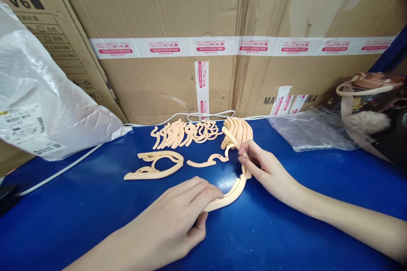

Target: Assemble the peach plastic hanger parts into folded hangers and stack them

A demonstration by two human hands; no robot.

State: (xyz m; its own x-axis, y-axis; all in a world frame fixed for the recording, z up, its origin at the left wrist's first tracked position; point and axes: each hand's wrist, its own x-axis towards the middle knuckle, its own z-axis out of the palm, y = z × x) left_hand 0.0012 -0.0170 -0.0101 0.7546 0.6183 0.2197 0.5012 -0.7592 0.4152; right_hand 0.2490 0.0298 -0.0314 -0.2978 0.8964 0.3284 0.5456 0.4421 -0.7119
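Left hand [182, 214] curled nearly closed, fingertips over and thumb under the near end of a curved piece [233, 197]; right hand [262, 165] drawn into a pinch, thumb and fingertips on a slim strip [231, 137]. We place both pieces over the middle of the blue desk [286, 237], in front of a loose heap [187, 131] and a neat stack [241, 129] of like-coloured parts. We cannot tell whether strip and curved piece are joined, since the right fingers cover the meeting place. Risks, in our judgement: if the hands pull unevenly, the narrow joint near the right fingertips could twist or spring apart; if the pinch loosens, the strip could slip; a sideways swing of its free tip could knock the stack, and a low one could drag the loose hooked part [202, 164] lying just to the left. Orientation: we read the curved piece's long axis as a bow, running from the left fingers rightward and away to the joint, hollow side facing up and left. The strip's axis slants away and leftward from the right fingers, free tip toward the stack's left edge.
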